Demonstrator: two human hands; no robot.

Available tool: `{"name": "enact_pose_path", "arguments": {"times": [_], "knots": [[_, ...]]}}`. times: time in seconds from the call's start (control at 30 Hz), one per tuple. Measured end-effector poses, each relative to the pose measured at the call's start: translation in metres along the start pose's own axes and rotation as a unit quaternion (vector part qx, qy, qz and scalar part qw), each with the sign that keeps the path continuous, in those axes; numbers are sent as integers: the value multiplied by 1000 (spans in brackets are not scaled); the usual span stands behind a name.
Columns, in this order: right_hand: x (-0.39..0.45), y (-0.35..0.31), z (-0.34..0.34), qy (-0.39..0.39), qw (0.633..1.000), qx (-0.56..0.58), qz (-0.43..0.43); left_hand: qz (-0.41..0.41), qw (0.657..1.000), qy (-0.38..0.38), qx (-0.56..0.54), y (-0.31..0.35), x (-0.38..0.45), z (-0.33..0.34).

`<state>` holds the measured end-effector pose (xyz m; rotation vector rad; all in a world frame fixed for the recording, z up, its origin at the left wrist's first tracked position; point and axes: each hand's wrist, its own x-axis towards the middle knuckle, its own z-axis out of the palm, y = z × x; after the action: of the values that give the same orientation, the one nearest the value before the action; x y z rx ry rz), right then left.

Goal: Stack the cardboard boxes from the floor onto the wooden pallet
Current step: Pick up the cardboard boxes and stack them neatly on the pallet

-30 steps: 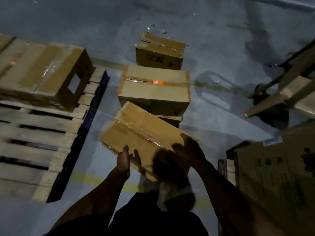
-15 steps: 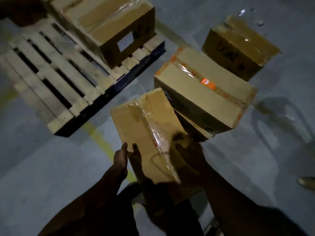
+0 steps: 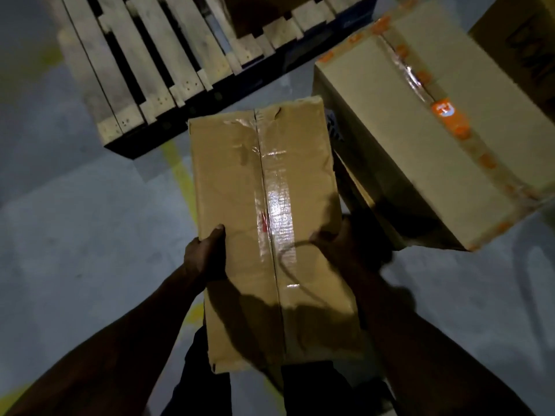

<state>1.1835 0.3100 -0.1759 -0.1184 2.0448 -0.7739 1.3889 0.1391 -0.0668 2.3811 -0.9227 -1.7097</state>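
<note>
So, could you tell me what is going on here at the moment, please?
A person is carrying a clear-taped cardboard box in both hands, the left hand gripping its left edge and the right hand its right edge. The wooden pallet lies just ahead on the grey floor; the box is not yet on it. A larger box with orange tape sits to the right, resting on another box.

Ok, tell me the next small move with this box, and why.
Probably carry the held box forward and a little left, over the wooden pallet. The left hand and right hand grip its two long sides, it is off the floor, and bare slats lie just beyond its far end.
</note>
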Motion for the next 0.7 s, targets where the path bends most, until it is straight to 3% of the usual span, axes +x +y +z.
{"name": "enact_pose_path", "arguments": {"times": [0.07,0.13,0.4,0.6,0.7], "knots": [[11,17,8,0,1000,17,2,-2,1000,-26,6,-3,3,-1],[-11,-10,0,29,999,22,-11,-2,999,-41,14,-6,5,-2],[-77,-79,-8,9,999,-47,0,19,999,-36,-36,1,-10,-26],[-131,-142,14,-25,993,-99,-60,41,999,6,-35,31,-37,-99],[-160,-178,30,-3,986,-152,-73,73,997,29,-21,46,-56,-148]]}}
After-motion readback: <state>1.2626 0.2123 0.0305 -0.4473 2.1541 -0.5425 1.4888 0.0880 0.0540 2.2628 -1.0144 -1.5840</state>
